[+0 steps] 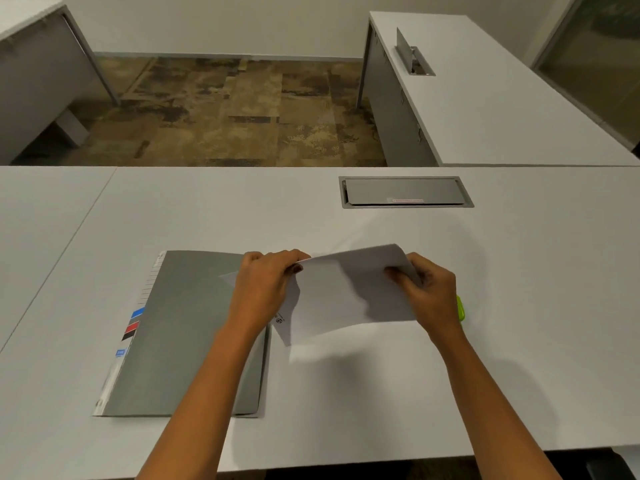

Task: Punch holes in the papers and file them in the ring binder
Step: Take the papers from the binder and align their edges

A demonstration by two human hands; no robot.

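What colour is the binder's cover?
The binder cover is grey, clearest in the head view.

The white surface (519,271) has a grey cable hatch (405,192) set into it, lid down. Beyond its far edge lies a mottled brown and tan carpet (235,112) that runs to a pale wall (214,26). A second white desk (502,109) stands at the right with its hatch flap (403,46) raised, a grey-sided desk (31,64) stands at far left, and a framed glass panel (599,53) is at the right edge.
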